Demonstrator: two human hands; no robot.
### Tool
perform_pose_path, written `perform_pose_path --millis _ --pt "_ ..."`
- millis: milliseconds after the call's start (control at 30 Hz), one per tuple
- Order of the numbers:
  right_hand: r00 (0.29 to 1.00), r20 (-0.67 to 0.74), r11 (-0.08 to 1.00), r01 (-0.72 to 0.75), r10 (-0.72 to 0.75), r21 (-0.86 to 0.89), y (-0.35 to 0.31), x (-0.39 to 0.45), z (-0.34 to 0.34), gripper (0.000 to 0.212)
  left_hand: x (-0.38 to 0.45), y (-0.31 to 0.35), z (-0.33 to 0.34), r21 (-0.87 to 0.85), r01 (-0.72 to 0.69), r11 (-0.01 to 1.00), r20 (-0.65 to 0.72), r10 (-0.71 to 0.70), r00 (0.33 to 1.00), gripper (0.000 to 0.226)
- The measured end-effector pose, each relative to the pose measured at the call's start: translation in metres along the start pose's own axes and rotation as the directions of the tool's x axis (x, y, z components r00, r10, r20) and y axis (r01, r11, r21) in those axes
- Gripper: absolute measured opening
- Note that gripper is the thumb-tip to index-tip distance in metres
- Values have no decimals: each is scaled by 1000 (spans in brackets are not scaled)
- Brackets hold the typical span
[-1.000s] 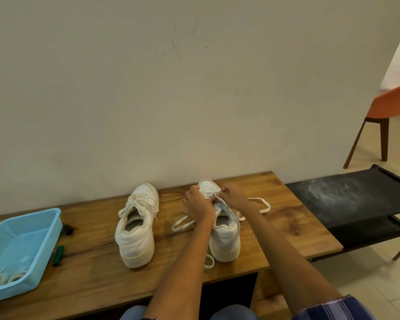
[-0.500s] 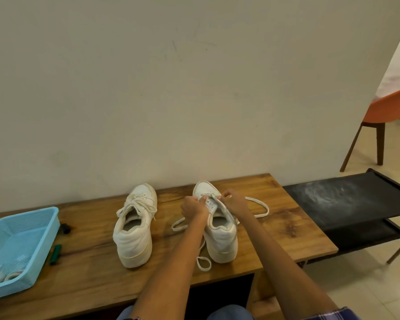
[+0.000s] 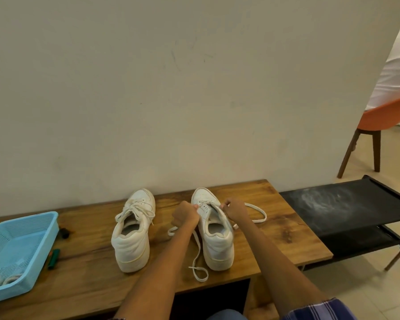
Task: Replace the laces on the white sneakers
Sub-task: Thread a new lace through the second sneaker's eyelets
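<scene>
Two white sneakers stand on the wooden table [image 3: 275, 232], toes toward the wall. The left sneaker [image 3: 133, 232] is fully laced and tied. The right sneaker [image 3: 214, 229] has a white lace [image 3: 198, 255] threaded only near the toe. My left hand [image 3: 185, 214] pinches the lace at the sneaker's left eyelets. My right hand [image 3: 234, 210] pinches the lace at the right eyelets. One loose end trails down to the table's front edge, the other loops out to the right [image 3: 258, 213].
A light blue basket [image 3: 21, 248] at the table's left holds coiled laces [image 3: 0, 279]. A green marker [image 3: 53, 258] and a small black object [image 3: 64, 232] lie beside it. A black fabric rack [image 3: 346, 211] adjoins the table on the right, an orange chair [image 3: 379, 118] beyond.
My hands have drawn apart to either side of the right sneaker's eyelets. The loose lace end has slid closer to the front edge. The camera has tilted up slightly.
</scene>
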State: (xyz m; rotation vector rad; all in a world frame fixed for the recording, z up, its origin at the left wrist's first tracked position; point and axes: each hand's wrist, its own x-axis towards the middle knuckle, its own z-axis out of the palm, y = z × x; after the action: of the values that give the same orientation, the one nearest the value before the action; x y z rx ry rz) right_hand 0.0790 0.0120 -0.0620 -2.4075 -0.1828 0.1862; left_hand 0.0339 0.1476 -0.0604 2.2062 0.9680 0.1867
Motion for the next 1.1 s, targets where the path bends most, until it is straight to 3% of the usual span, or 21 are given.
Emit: perform_pose_path --millis 67,133,200,267,333,400,467,533,600,700,733,900,1100 --pt "998 55 997 -5 9 -72 1 -3 -7 31 2 -2 -8 -36 -74 997 -117 70 991 18" --pt "998 53 999 -44 45 -24 -2 -5 -17 38 1 -3 -16 -174 -204 963 -158 177 972 14" --pt "1000 -20 998 -16 17 69 -12 -10 -25 34 -4 -1 -22 -384 -274 882 -91 259 962 8" --pt "987 -158 966 79 -41 248 -25 -12 -28 24 -11 3 -21 -461 -276 843 74 347 935 5" --pt "969 -241 905 148 -53 398 -40 -16 -30 17 -17 4 -16 -377 -275 885 274 389 879 12" --pt "971 -231 864 162 -54 477 -54 -20 -29 11 -21 7 -9 -146 -358 922 329 387 861 29" --pt "971 -222 831 195 -88 522 -60 -25 -22 10 -23 8 -1 58 -408 911 267 379 886 45" --pt "961 -243 812 246 -133 530 -58 -31 -11 19 -29 8 8 156 -394 906 126 377 918 44" --pt "958 -259 822 245 -124 514 -49 -34 1 27 -36 5 10 113 -321 940 -45 328 944 32" --pt "949 -304 865 222 -85 450 -35 -32 9 10 -42 4 9 -43 -267 963 -157 257 953 33" --pt "947 -309 877 223 -90 425 -32 -30 11 3 -44 4 8 -98 -244 965 -172 225 959 35" --pt "946 -292 923 229 -137 308 -29 -24 16 18 -43 2 5 -268 -115 956 -170 71 983 35" --pt "951 -208 951 266 -230 161 -34 -19 18 16 -40 -3 5 -311 -96 946 -135 56 989 36"
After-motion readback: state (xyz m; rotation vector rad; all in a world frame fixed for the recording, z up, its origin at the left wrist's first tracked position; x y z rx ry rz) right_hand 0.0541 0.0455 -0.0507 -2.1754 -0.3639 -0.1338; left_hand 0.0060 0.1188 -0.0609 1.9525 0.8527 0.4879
